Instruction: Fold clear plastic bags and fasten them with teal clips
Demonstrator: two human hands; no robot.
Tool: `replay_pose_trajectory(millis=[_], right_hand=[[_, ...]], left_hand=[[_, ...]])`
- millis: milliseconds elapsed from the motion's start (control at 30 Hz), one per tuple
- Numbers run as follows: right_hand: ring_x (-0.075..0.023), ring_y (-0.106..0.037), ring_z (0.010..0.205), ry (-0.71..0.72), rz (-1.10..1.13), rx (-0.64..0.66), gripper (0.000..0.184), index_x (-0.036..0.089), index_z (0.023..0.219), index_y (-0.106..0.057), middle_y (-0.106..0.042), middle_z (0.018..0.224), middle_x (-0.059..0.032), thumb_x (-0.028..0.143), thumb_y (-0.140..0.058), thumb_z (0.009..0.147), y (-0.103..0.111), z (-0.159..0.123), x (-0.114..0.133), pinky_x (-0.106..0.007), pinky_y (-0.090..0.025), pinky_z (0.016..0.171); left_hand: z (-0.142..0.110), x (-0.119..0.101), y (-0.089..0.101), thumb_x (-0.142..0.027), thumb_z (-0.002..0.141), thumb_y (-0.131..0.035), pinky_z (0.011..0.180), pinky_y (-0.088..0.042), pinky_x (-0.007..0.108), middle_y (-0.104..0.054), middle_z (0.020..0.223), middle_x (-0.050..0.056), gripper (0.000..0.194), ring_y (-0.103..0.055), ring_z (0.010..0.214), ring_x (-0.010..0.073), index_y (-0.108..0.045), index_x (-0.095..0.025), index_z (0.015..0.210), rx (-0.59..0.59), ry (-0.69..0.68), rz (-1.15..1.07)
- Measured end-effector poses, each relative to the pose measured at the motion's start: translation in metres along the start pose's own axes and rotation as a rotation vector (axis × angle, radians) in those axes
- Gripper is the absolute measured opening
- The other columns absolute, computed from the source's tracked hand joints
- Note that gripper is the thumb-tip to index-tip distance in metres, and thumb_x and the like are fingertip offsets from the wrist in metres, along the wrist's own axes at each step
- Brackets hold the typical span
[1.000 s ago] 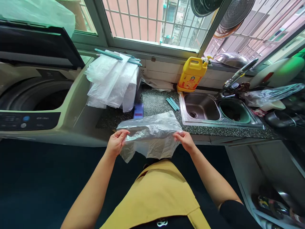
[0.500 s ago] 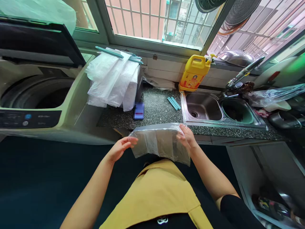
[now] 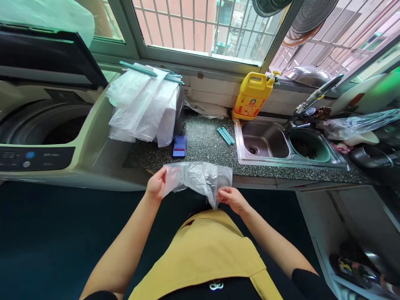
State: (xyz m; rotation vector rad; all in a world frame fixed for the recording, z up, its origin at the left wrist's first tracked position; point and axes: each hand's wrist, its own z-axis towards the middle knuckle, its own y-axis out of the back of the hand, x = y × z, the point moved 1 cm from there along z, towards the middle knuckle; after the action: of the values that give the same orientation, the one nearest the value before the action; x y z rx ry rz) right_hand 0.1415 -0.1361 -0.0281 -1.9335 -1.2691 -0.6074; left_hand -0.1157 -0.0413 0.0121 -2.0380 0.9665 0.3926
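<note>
Holding a clear plastic bag (image 3: 198, 174) between both hands: left hand (image 3: 156, 183) pinching its left edge, right hand (image 3: 231, 199) pinching its lower right. Bag hanging spread but creased, so handling is looking unfinished; piled bags (image 3: 145, 104) are lying beyond the left grip, teal strips (image 3: 226, 136) beyond the right.

I count one left hand (image 3: 155, 184), one right hand (image 3: 233, 199) and one clear bag (image 3: 200, 174) between them; beyond the hands, one yellow jug (image 3: 251, 100), one blue object (image 3: 179, 146), roughly three teal strips (image 3: 226, 136), one sink (image 3: 265, 161) with two basins (image 3: 265, 137); to their left, one washing machine (image 3: 96, 129).
</note>
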Motion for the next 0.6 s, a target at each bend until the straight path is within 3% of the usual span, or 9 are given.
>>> replay_pose_trajectory(millis=[133, 233, 333, 400, 467, 533, 600], right_hand=[[-0.0081, -0.057, 0.04, 0.05, 0.153, 0.048, 0.031, 0.016, 0.066, -0.058, -0.067, 0.055, 0.0001, 0.034, -0.082, 0.058, -0.005, -0.004, 0.014, -0.017, -0.045, 0.039], [-0.0071, -0.06, 0.043, 0.073, 0.264, 0.124, 0.02, 0.016, 0.069, -0.059, -0.068, 0.058, -0.0005, 0.026, -0.076, 0.068, -0.008, -0.014, 0.039, -0.015, -0.049, 0.042], [-0.0066, -0.06, 0.043, 0.08, 0.354, 0.162, 0.013, 0.016, 0.069, -0.059, -0.067, 0.057, 0.0021, 0.019, -0.072, 0.071, -0.016, -0.022, 0.056, -0.014, -0.051, 0.043], [-0.0064, -0.06, 0.042, 0.095, 0.398, 0.179, 0.011, 0.017, 0.068, -0.059, -0.066, 0.056, 0.0037, 0.016, -0.07, 0.073, -0.024, -0.025, 0.063, -0.013, -0.051, 0.042], [-0.0064, -0.06, 0.044, 0.103, 0.417, 0.206, 0.011, 0.016, 0.068, -0.059, -0.065, 0.055, 0.0042, 0.016, -0.067, 0.074, -0.032, -0.027, 0.067, -0.013, -0.052, 0.042], [-0.0062, -0.06, 0.044, 0.102, 0.413, 0.233, 0.011, 0.016, 0.067, -0.059, -0.065, 0.055, 0.0044, 0.016, -0.066, 0.076, -0.038, -0.029, 0.071, -0.013, -0.052, 0.043], [-0.006, -0.06, 0.044, 0.113, 0.397, 0.237, 0.013, 0.017, 0.066, -0.058, -0.064, 0.055, 0.0048, 0.016, -0.065, 0.077, -0.041, -0.03, 0.074, -0.013, -0.052, 0.044]], left_hand=[[0.0, -0.006, 0.001, -0.013, 0.089, -0.036, 0.049, -0.05, 0.02, -0.065, 0.057, 0.002, 0.028, -0.062, 0.047, 0.0113, -0.058, -0.014, 0.072, -0.041, -0.066, -0.016], [0.0, 0.001, 0.013, -0.033, 0.087, -0.048, 0.053, -0.051, 0.023, -0.069, 0.072, 0.004, 0.019, -0.066, 0.057, 0.0138, -0.058, -0.017, 0.086, 0.051, -0.21, 0.038], [0.002, 0.013, 0.028, -0.059, 0.074, -0.059, 0.067, -0.053, 0.029, -0.068, 0.101, 0.008, 0.054, -0.067, 0.076, 0.0165, -0.051, -0.025, 0.115, 0.172, -0.573, 0.165], [0.005, 0.017, 0.034, -0.061, 0.064, -0.069, 0.076, -0.052, 0.031, -0.059, 0.12, 0.01, 0.079, -0.064, 0.088, 0.0181, -0.04, -0.03, 0.13, 0.167, -0.895, 0.403], [0.008, 0.018, 0.034, -0.055, 0.057, -0.078, 0.087, -0.048, 0.037, -0.048, 0.133, 0.013, 0.091, -0.057, 0.106, 0.0235, -0.037, -0.029, 0.135, 0.094, -1.193, 0.736], [0.007, 0.017, 0.026, -0.051, 0.057, -0.08, 0.098, -0.039, 0.043, -0.046, 0.136, 0.015, 0.085, -0.048, 0.119, 0.0293, -0.045, -0.025, 0.131, 0.063, -1.389, 1.047], [0.003, 0.019, 0.012, -0.049, 0.063, -0.076, 0.102, -0.035, 0.046, -0.054, 0.129, 0.014, 0.065, -0.048, 0.12, 0.0307, -0.057, -0.024, 0.119, 0.16, -1.46, 1.241]])
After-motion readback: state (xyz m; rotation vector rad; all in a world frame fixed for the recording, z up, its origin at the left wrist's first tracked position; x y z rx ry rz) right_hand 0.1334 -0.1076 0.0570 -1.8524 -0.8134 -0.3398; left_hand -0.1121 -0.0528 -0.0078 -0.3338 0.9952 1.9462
